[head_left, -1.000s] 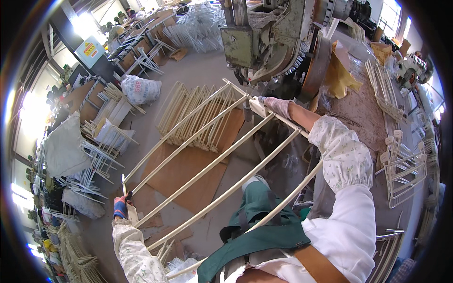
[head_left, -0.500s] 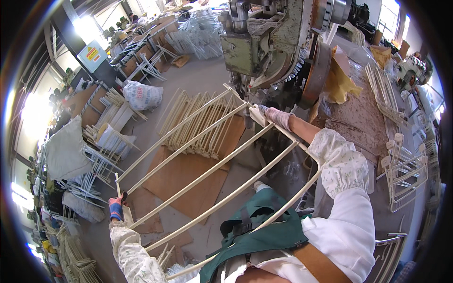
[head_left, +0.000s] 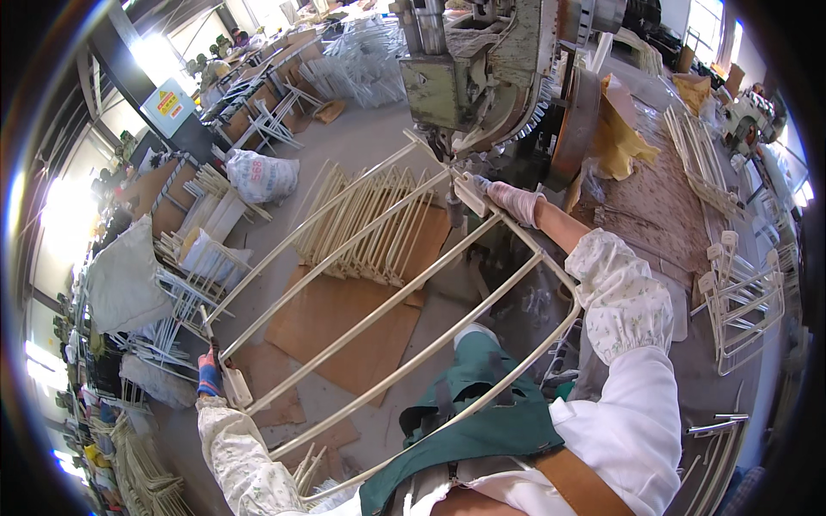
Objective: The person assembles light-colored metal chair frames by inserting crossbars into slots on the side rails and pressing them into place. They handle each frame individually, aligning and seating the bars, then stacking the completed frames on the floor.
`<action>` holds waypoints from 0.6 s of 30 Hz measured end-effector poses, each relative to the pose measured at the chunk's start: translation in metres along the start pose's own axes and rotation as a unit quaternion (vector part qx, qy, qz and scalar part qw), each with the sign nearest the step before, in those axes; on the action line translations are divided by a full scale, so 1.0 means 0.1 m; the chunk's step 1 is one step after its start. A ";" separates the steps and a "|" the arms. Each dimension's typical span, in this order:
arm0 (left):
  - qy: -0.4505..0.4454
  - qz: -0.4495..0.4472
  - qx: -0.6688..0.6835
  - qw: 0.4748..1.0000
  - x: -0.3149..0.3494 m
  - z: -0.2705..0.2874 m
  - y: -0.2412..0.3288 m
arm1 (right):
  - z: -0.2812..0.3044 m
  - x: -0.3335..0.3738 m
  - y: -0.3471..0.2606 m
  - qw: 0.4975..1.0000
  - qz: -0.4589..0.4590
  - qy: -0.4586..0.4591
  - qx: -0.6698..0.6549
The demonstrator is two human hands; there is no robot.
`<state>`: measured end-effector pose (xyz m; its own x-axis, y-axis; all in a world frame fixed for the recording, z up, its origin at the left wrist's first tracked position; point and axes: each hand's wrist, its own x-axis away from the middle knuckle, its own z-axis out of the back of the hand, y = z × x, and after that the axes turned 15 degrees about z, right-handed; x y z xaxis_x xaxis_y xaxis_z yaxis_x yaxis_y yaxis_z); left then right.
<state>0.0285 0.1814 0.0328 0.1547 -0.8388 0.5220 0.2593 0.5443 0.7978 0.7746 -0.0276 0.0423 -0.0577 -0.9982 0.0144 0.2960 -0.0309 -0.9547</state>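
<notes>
**Frame held at both ends, reading as light and stiff**

The frame (head_left: 379,310) is hanging above the floor, spanning the body from lower left to upper right, its near edge curving in front of the apron (head_left: 495,430). Far corner is sitting close by the press head (head_left: 434,90); I can't tell whether they're touching.

Grip status: I'm grasping the frame at both ends. Left hand (head_left: 209,376) is closing round the end beside the left plate (head_left: 236,389). Right hand (head_left: 508,202) is clasping the other end at the right plate (head_left: 471,196), though some of its fingers are hiding behind metal.

Handling, my judgement: I'm taking this as thin coated tube. Light for its span, but awkward, as the mass is spreading wide. Bars are looking stiff along their length; I'm expecting twist if the two ends aren't turning together. The finish is looking smooth, so I'm betting on some slip; gloves should be helping. Not fragile, but I'm counting on scratches if it's knocking metal.

Best hold: end rails by the plates, where both hands are grasping. Mid-bar I'm rating worse: tilting and rolling.

Similar frames are standing in a stack (head_left: 396,245) on cardboard (head_left: 301,331) beyond it.
</notes>
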 end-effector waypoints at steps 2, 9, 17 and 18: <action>0.145 -0.022 0.022 0.989 -0.30 0.30 -0.27 | -0.14 -0.02 0.17 0.980 -0.016 0.009 -0.199; 0.302 -0.163 -0.019 0.939 -0.40 0.74 -0.72 | -0.61 0.06 -0.32 0.945 0.037 0.044 -0.321; 0.318 -0.157 -0.032 0.934 -0.56 1.32 -1.24 | -0.86 -0.46 -0.64 0.978 -0.001 0.124 -0.166; 0.241 -0.113 -0.016 0.964 -0.50 0.79 -1.05 | -0.78 -0.41 -0.59 0.976 -0.017 0.168 -0.137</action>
<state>-0.0820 0.1677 -0.0530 0.5133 -0.8483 0.1298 0.3661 0.3533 0.8609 0.6850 0.0187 0.0747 -0.3864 -0.9223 -0.0077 0.0260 -0.0025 -0.9997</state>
